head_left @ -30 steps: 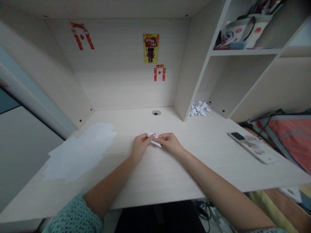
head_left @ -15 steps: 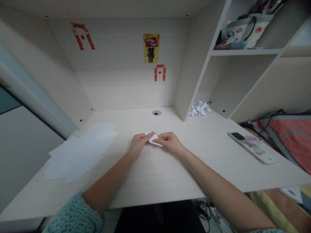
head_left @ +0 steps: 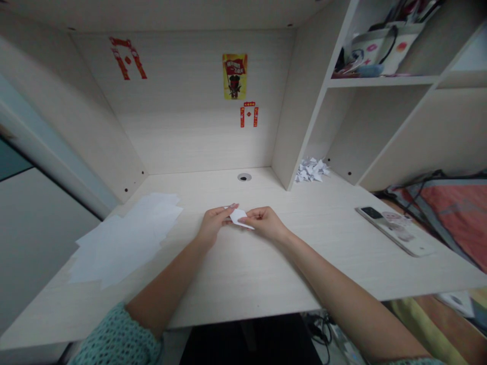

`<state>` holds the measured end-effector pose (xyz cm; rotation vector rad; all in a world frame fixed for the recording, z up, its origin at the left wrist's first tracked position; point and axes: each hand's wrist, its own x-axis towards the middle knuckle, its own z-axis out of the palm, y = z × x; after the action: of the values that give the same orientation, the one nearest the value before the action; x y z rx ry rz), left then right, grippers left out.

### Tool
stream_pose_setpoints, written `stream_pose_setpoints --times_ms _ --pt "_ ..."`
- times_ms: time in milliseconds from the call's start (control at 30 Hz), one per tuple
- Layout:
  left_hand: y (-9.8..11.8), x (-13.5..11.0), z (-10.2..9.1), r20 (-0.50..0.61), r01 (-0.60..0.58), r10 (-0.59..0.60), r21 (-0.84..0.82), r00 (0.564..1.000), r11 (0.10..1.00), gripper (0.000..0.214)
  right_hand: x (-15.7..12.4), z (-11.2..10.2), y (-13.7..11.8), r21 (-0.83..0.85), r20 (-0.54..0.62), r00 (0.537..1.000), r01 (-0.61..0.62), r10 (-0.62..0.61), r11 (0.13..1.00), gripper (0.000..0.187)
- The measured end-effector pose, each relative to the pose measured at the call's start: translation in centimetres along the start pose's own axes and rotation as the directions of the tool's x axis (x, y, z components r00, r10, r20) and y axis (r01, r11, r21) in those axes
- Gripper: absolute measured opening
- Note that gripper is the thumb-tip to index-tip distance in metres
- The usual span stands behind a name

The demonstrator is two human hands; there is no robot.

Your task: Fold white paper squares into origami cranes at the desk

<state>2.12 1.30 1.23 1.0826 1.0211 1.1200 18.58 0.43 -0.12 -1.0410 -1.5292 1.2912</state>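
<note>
A small folded piece of white paper (head_left: 238, 216) is pinched between my two hands, just above the middle of the desk. My left hand (head_left: 213, 223) grips its left end, thumb on top and the other fingers behind it. Thumb and fingers of my right hand (head_left: 266, 222) close on its right side. Parts of the paper are covered by my fingers, so I cannot tell its full shape. Left of my hands, several overlapping sheets of white paper (head_left: 129, 241) lie spread flat on the desk.
A heap of small folded white paper pieces (head_left: 312, 170) sits by the shelf divider (head_left: 292, 126). On the right lies a phone (head_left: 393, 230). A round cable hole (head_left: 244, 177) is near the back panel. The desk's front edge (head_left: 243, 318) runs below my forearms.
My left hand has shifted slightly left along the paper, and more of the paper's face shows between the hands. My right hand keeps its pinch. The view has moved a little.
</note>
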Motion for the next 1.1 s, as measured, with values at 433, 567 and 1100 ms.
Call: stream_pose_setpoints --times_ms 433,567,1100 --pt "-0.7 0.4 -0.4 -0.027 0.045 -0.048 -0.094 0.999 0.995 0.043 0.2 0.0 0.6 0.05 0.026 1.0 -0.017 0.016 0.999 0.031" --pt "-0.7 0.3 0.1 -0.109 0.031 -0.039 -0.077 0.993 0.997 0.046 0.2 0.1 0.7 0.057 0.026 0.999 -0.045 0.044 0.997 0.031" --pt "-1.3 0.7 -0.4 -0.198 -0.037 0.05 0.069 0.979 0.997 0.056 0.7 -0.2 1.0 0.178 -0.065 0.995 -0.067 0.08 0.982 0.029"
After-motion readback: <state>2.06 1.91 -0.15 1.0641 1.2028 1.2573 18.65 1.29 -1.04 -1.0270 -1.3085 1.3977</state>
